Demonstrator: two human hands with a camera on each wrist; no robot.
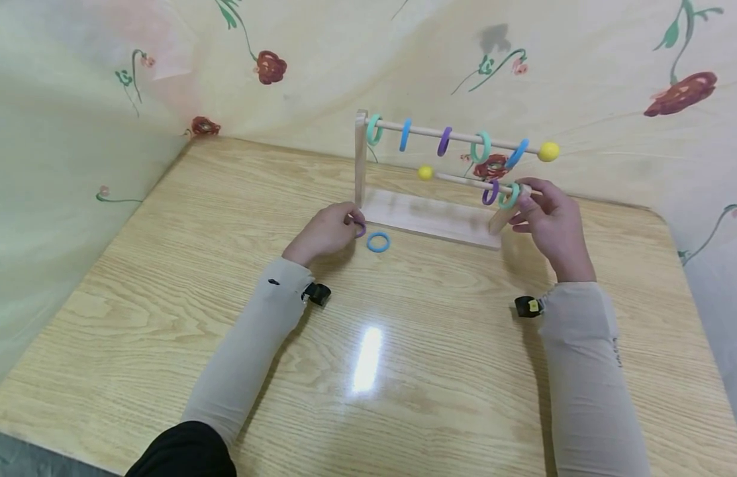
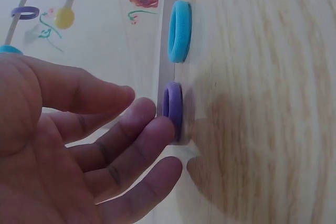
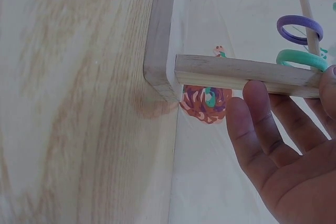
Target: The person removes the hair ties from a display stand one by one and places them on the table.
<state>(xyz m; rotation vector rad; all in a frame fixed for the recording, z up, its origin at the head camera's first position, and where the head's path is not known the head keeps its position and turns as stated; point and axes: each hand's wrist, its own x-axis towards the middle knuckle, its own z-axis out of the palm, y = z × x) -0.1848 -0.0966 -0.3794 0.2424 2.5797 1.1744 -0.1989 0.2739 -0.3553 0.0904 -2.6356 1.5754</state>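
A purple ring (image 2: 176, 109) lies on the table by the left end of a wooden rack's base (image 1: 428, 215). My left hand (image 1: 329, 232) reaches it, fingertips right at its edge and the thumb held apart in the left wrist view. Beside it lies a blue ribbed ring (image 1: 378, 242). My right hand (image 1: 553, 222) grips the top of the rack's short post (image 3: 236, 72), thumb above and fingers against its side. From this post runs the lower rod (image 1: 463, 179), carrying a purple ring (image 1: 491, 193) and a green ring (image 1: 509, 197).
The rack's tall post (image 1: 360, 159) holds an upper rod (image 1: 424, 130) with several green, blue and purple rings. Each rod ends in a yellow ball (image 1: 548, 152). A flower-patterned cloth (image 1: 344, 66) hangs right behind the wooden table (image 1: 440, 371).
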